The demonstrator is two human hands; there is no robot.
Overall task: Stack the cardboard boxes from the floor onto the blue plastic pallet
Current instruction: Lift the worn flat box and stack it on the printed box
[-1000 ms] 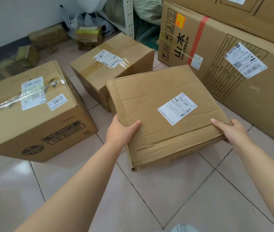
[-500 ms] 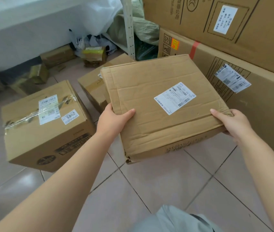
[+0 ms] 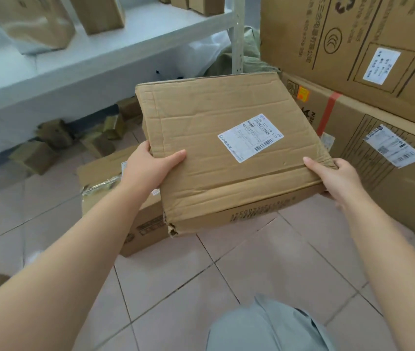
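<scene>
Bright even light, soft shadows, wide-angle edge bending, perhaps slight blur

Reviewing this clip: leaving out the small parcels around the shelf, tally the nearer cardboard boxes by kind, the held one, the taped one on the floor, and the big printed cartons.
Flat box, held by left hand and right hand: 1
Taped box on the floor: 1
Big printed cartons, upper carton on lower carton: 2
Total: 4

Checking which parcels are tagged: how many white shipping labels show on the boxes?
3 clear ones: one on the held flat box, one on the lower big carton at right, one on the upper big carton. Others may be hidden.
</scene>
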